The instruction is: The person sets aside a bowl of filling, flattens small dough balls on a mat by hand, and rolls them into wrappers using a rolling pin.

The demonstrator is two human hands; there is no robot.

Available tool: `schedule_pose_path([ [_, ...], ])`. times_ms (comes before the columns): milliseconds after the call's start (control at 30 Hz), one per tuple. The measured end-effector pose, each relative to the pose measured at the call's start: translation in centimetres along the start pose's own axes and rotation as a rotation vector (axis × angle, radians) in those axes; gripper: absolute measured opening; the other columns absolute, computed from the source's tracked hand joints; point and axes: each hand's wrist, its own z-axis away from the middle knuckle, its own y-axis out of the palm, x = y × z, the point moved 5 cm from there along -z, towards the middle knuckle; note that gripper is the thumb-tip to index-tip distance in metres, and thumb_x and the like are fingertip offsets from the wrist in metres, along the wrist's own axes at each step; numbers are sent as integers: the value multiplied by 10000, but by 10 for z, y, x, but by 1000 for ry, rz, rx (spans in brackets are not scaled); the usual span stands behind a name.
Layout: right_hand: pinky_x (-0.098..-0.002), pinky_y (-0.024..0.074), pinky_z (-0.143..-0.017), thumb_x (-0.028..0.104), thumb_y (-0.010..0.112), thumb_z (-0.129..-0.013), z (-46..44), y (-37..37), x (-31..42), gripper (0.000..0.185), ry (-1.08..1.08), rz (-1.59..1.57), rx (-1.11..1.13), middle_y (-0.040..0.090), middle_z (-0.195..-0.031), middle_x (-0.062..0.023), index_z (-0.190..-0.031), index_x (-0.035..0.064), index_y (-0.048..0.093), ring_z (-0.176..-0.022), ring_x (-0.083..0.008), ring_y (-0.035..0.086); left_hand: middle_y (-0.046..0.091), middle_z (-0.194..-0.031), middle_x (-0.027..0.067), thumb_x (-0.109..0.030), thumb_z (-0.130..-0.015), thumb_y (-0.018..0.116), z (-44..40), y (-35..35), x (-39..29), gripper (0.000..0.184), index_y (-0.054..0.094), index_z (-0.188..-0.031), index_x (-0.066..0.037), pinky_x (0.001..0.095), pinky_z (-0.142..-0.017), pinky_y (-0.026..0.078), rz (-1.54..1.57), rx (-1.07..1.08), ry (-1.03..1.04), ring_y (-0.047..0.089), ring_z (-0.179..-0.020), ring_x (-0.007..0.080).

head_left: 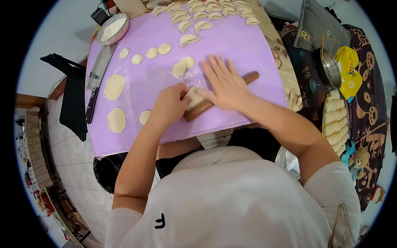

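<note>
My left hand (170, 102) pinches the edge of a dough wrapper (193, 99) near the front of the purple mat. Flat, with fingers stretched out, my right hand (226, 84) presses on a brown wooden rolling pin (199, 110). The pin lies at a slant along the wrapper's lower right side, partly hidden under the palm. Just beyond my hands are two small overlapping dough discs (179, 69). Another small disc (144, 117) sits left of my left forearm. Two larger rolled wrappers (114, 87) lie farther left.
Folded dumplings (200, 15) stand in rows at the mat's (140, 29) far edge. Several small dough discs (152, 53) lie at mid-left. A cleaver (99, 68) and a flour bowl (113, 29) are on the left. A dumpling tray (335, 120) and metal pot (331, 68) stand at right.
</note>
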Motion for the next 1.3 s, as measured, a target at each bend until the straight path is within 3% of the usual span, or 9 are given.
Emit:
schedule_pose_path([
  [100,-571,167,-1145,553,441,-935,-60,9,-13,837,45,0,-210,234,-1521,-305,-1475,-53,234,-1433,-448,192,654,-770,152,-154,-844,640,-4,-4,-8,217,664,-981,13,392,-684,502,-108,-38,63,637,-690,288],
  [400,-593,180,-1130,513,509,-905,46,-14,12,819,-32,-64,39,291,-1488,-322,-1445,-67,302,-1424,-442,229,684,-822,156,-144,-856,630,-8,5,13,208,665,-998,5,380,-660,494,146,124,-97,643,-694,273],
  [633,-582,151,-1145,513,414,-957,-57,4,-8,795,6,-65,-211,257,-1508,-316,-1468,-70,237,-1417,-467,218,687,-820,142,-153,-848,658,-17,-3,-4,216,667,-1011,-11,354,-640,486,-132,62,78,627,-663,224],
  [833,-582,183,-1139,588,429,-931,58,-19,17,865,-52,35,113,248,-1498,-340,-1443,-92,276,-1424,-448,219,690,-824,152,-177,-849,657,-11,2,18,265,662,-1049,-2,355,-650,486,149,17,8,622,-662,228],
  [933,-584,183,-1137,582,443,-927,6,3,2,865,-8,39,24,246,-1500,-339,-1446,-88,271,-1420,-449,229,679,-788,130,-187,-851,655,-2,-3,11,265,663,-1037,2,340,-633,483,97,72,-53,607,-643,206],
  [1033,-581,177,-1139,565,465,-923,-54,11,-10,857,21,-22,-170,250,-1498,-338,-1446,-85,273,-1417,-447,237,651,-760,149,-202,-864,623,-6,-8,0,220,646,-919,10,383,-681,497,10,-49,96,638,-736,275],
  [1133,-575,163,-1144,555,478,-922,-24,-1,1,853,-8,-15,-49,234,-1508,-333,-1450,-82,270,-1423,-436,234,666,-784,142,-192,-859,619,-15,-9,-14,212,651,-946,-1,375,-679,497,-177,208,-39,642,-745,261],
  [1233,-570,152,-1148,555,472,-926,48,-16,16,848,-74,-74,86,248,-1507,-325,-1451,-80,273,-1426,-427,234,667,-764,97,-151,-860,631,-15,-1,6,200,670,-980,4,330,-612,474,275,112,-90,586,-642,186],
  [1300,-569,150,-1149,554,469,-929,47,-17,15,845,-72,-79,83,250,-1510,-318,-1448,-84,276,-1428,-424,232,682,-786,107,-149,-852,632,-14,1,15,200,675,-963,12,342,-615,482,193,114,-41,605,-656,195],
])
